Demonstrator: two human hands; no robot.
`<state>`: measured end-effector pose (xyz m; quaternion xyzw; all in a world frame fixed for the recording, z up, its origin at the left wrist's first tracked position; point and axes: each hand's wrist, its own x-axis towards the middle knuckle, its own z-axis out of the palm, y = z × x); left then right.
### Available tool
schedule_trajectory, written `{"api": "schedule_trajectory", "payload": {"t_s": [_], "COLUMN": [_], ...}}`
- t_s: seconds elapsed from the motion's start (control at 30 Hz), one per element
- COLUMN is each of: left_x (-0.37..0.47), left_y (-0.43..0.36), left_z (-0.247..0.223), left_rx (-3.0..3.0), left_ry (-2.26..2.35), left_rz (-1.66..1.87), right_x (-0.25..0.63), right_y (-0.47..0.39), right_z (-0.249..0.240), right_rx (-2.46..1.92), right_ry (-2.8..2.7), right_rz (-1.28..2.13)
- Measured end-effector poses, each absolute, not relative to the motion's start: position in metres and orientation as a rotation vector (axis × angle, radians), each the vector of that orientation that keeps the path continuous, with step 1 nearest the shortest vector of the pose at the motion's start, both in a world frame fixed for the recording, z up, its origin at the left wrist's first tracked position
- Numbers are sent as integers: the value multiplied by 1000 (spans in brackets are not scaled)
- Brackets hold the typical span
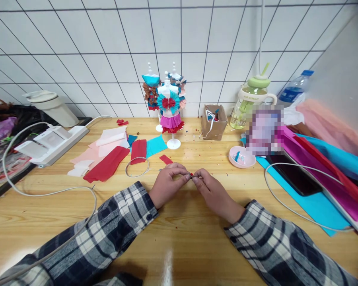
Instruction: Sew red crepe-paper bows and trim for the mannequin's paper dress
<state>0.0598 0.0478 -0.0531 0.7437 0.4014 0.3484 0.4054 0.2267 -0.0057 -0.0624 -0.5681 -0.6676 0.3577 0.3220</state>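
Above the middle of the wooden table (179, 242), my left hand (170, 183) and my right hand (213, 193) meet almost fingertip to fingertip. Both are pinched on a tiny dark and red piece (191, 175), too small to make out fully. Just beyond my left hand lies a small red strip (166, 159). Further back stands a white mini dress form (173, 143) wearing a blue ruffle, a red bow and a magenta skirt; two more dressed forms are behind it. Red crepe paper (106, 163) and a blue piece (155, 146) lie to the left.
A cardboard box (214, 123), a pink dish (242, 157) and a green-lidded bottle (250, 99) stand at right. A black phone (295, 174) lies on blue paper with a cable near it. At left are a power strip (52, 145) and a white cup (52, 107).
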Motion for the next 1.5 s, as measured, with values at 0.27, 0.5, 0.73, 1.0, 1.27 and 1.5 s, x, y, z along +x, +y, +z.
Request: {"api": "schedule_trajectory", "payload": {"t_s": [0.27,0.5,0.73,1.0,1.27,1.5], "left_x": [60,61,62,63,63,61], "left_y": [49,50,49,47,48,48], "left_z": [-53,-57,-55,-52,-52,-52], "left_rx": [1798,1454,1574,1754,1814,1640], "left_ry": [1004,1020,1004,985,918,870], "left_rz": [838,769,703,624,600,683], "right_x": [230,255,252,238,242,240], "right_y": [-2,9,8,3,6,5], "right_z": [-63,-64,-59,-56,-59,-61], "right_rx": [-1540,-1925,-1630,-1484,-1473,-1507], "right_ry": [-1720,-1930,-1865,-1636,-1544,-1500], "right_rz": [893,451,219,671,880,961]}}
